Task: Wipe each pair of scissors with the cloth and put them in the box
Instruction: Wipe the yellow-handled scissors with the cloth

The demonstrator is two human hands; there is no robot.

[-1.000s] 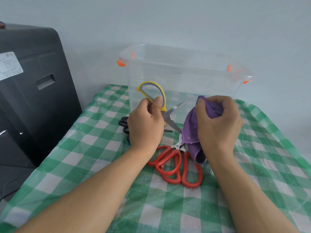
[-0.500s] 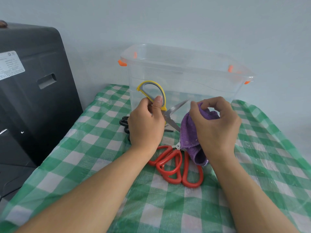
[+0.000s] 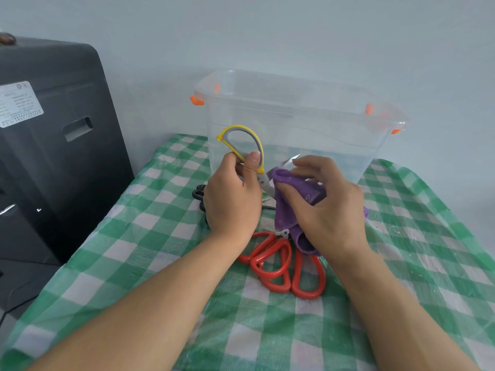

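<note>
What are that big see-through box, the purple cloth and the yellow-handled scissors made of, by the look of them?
The box looks like clear, glossy plastic: the wall shows through it, and it has orange clips. The purple cloth seems a soft, fuzzy fabric, perhaps microfibre, bunched in folds. The yellow-handled scissors appear to have shiny metal blades and a plastic handle with a grey lining, possibly rubbery.

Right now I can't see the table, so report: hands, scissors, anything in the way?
Left hand grips yellow scissors. Right hand holds cloth on the blades. Red scissors unwiped on table. Box open, path clear.
</note>
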